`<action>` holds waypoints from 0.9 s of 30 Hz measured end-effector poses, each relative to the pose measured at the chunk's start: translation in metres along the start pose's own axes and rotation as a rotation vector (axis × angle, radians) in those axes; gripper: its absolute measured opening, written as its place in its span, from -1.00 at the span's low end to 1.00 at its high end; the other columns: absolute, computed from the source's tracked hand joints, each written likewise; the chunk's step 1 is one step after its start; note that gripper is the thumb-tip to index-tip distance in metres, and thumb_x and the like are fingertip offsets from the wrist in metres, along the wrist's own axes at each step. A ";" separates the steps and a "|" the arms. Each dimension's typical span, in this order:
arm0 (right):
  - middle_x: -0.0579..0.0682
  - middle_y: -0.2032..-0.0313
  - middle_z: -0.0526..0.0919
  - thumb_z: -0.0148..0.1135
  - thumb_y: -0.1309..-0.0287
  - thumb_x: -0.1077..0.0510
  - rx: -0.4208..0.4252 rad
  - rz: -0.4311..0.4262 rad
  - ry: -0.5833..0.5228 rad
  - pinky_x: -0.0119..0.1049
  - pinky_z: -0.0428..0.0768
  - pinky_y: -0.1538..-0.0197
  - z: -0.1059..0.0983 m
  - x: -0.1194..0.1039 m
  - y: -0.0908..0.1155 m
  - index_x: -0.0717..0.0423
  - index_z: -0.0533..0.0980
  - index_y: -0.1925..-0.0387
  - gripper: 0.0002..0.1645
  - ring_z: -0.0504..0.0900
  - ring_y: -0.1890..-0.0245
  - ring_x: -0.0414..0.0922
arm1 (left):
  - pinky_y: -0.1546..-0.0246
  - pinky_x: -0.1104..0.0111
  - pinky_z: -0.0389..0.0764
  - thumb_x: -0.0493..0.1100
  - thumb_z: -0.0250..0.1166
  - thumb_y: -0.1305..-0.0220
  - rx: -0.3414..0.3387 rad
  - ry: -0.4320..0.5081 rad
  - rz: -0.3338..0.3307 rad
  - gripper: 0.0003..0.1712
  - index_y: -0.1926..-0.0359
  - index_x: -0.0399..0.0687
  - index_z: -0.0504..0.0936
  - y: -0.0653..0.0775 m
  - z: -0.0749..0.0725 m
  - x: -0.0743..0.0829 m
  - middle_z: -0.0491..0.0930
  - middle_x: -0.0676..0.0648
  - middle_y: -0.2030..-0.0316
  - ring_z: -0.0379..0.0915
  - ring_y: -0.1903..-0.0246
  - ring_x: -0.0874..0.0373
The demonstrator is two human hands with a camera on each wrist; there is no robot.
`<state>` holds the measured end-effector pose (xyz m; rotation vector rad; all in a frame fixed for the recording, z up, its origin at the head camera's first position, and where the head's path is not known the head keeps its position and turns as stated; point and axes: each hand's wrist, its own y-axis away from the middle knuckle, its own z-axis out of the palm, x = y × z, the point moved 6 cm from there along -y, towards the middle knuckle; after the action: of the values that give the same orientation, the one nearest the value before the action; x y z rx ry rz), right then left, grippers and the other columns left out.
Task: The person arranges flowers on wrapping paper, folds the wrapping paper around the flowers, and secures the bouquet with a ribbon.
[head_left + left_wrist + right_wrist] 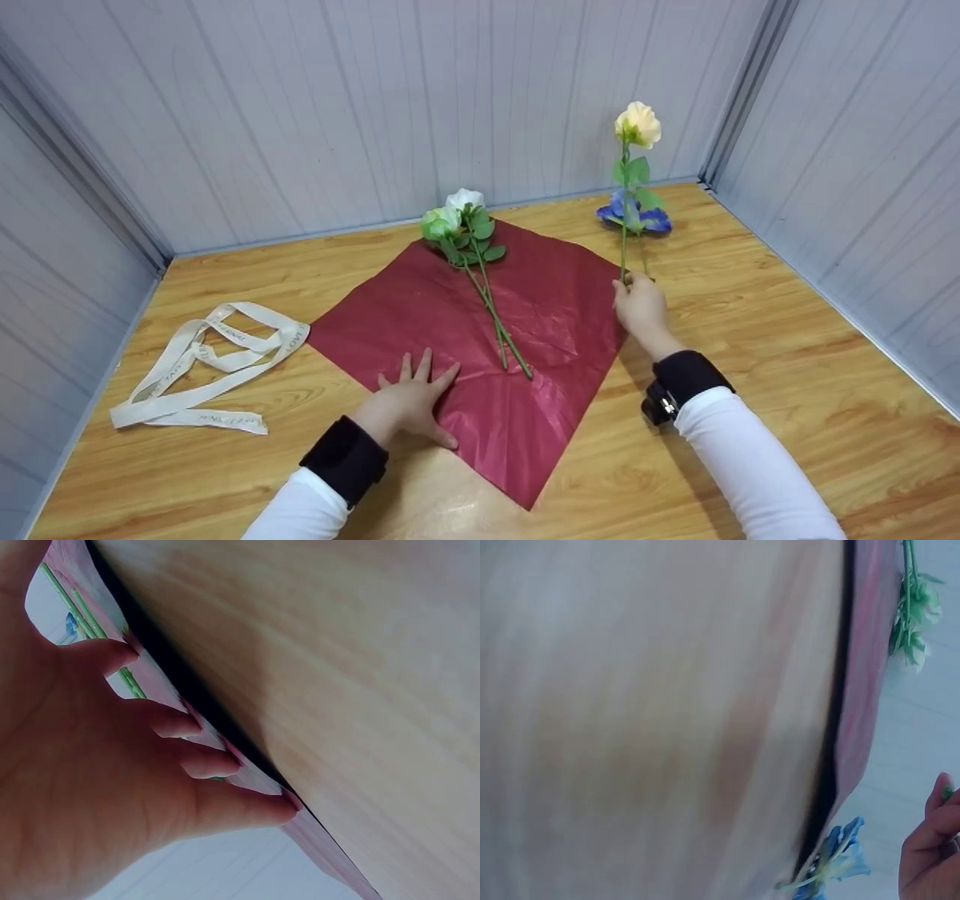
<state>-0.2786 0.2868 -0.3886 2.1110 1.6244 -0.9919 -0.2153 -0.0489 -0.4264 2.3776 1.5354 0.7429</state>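
Crimson, spread as wrapping paper [555,315] in a diamond on the wooden table [787,352], and touched along the near left edge by the left hand [409,401], with fingers fanned and nothing gripped. See the cream rose [639,127] held up nearly upright, pinched by its stem in the right hand [643,307], near the sheet's right corner and well apart from the left hand. To handle this well, press only enough to stop the sheet sliding, and avoid creasing the border. Probably best to tilt the bloom toward the back, bring the stem in low, and settle it beside the white rose [465,199] and the pale green rose [439,224], rather than dropping it across their crossed stems. Watch for leaves [638,171] snagging on the blue flower [654,220], seen just behind the held stem from the head view. Mind the back wall [375,112], close beyond the paper's far corner. Find more open room toward the right wall [862,187] and along the near side; expect less at the left, with the ribbon [135,411] touching or almost touching the paper's left corner.
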 end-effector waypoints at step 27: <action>0.02 0.66 0.57 0.07 -0.33 0.18 -0.021 -0.140 -0.156 -0.40 0.27 0.56 0.032 -0.067 0.023 0.28 0.49 0.27 -0.80 0.36 0.72 -0.26 | -0.19 -0.42 -0.21 0.29 0.47 0.16 0.003 -0.033 -0.002 0.25 -0.48 0.20 -0.03 0.002 0.000 0.001 -0.31 -0.32 -0.47 -0.47 -0.42 -0.37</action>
<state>-0.2761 0.2117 -0.3703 1.8764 1.7140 -1.1471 -0.2136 -0.0487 -0.4257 2.3783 1.5265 0.6977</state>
